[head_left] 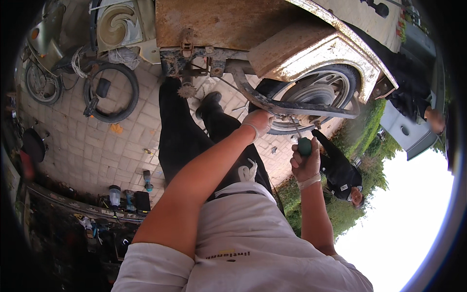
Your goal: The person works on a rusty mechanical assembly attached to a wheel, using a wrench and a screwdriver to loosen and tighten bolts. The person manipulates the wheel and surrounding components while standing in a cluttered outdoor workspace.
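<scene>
My right hand (307,165), in a thin pale glove, is closed round the green handle of a screwdriver (304,145). Its metal shaft points away from me, with the tip at the hub area of a wheel (335,80). My left hand (260,122), gloved too, reaches in beside the hub under a curved dark metal bar (287,104). Its fingers are curled there, and whatever they grip is hidden. The wheel has a black tyre and spoked rim and sits under a rusty, worn white fender (335,51).
A person in black (340,170) stands right of the wheel, one arm stretched toward it. Another dark-clothed person (413,87) is farther right. At left stand small wheeled vehicles with a tyre (130,92). Power tools (147,181) lie near a ledge on the brick paving (126,151).
</scene>
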{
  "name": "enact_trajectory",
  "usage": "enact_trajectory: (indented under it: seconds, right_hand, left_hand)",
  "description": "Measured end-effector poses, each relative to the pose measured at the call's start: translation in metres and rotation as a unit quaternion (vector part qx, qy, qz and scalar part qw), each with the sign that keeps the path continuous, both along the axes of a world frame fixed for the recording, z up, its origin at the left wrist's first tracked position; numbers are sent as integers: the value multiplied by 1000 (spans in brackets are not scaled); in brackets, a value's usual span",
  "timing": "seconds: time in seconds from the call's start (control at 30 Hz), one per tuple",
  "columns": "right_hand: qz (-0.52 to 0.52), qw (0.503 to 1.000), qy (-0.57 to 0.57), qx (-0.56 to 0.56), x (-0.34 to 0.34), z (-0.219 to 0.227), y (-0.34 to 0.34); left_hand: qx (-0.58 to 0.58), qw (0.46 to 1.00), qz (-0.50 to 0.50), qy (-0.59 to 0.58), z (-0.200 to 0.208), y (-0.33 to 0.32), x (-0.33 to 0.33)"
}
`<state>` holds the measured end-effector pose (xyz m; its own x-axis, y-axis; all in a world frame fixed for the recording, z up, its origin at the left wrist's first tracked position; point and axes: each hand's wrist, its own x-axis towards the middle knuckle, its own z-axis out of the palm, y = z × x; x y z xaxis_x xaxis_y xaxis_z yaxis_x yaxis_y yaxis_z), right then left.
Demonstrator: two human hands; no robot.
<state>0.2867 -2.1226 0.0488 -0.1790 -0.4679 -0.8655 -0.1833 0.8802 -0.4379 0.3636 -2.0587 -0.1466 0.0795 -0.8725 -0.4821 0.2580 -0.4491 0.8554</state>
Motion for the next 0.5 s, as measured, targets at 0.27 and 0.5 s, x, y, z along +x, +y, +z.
enact_trajectory:
  seconds: [0.27,0.5]
  right_hand:
    - [405,869,253,-127,-5,4,9]
    - [534,767,241,-262,-6,3,10]
  left_hand:
    - [7,999,-48,-14,-1,-3,0]
    - [10,1000,-28,-9,-1,-1,-1]
